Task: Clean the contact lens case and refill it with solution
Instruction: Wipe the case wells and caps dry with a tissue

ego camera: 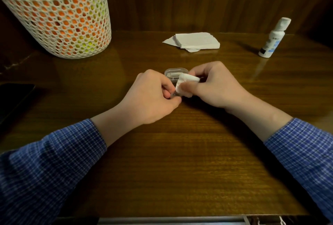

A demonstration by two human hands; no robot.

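Note:
A clear contact lens case [172, 73] stands open on the wooden table, its lid raised just behind my hands. My left hand [153, 98] pinches the case's near part, mostly hidden under the fingers. My right hand [214, 86] grips a folded white tissue [185, 83] and presses it against the case. A white solution bottle [273, 38] with a blue label stands capped at the far right.
A stack of white tissues [194, 42] lies at the back centre. A white mesh basket [57, 14] with orange and green contents stands at the back left. A dark phone [14, 97] lies at the left edge. The wooden table [180, 161] ends at a wood-panelled wall.

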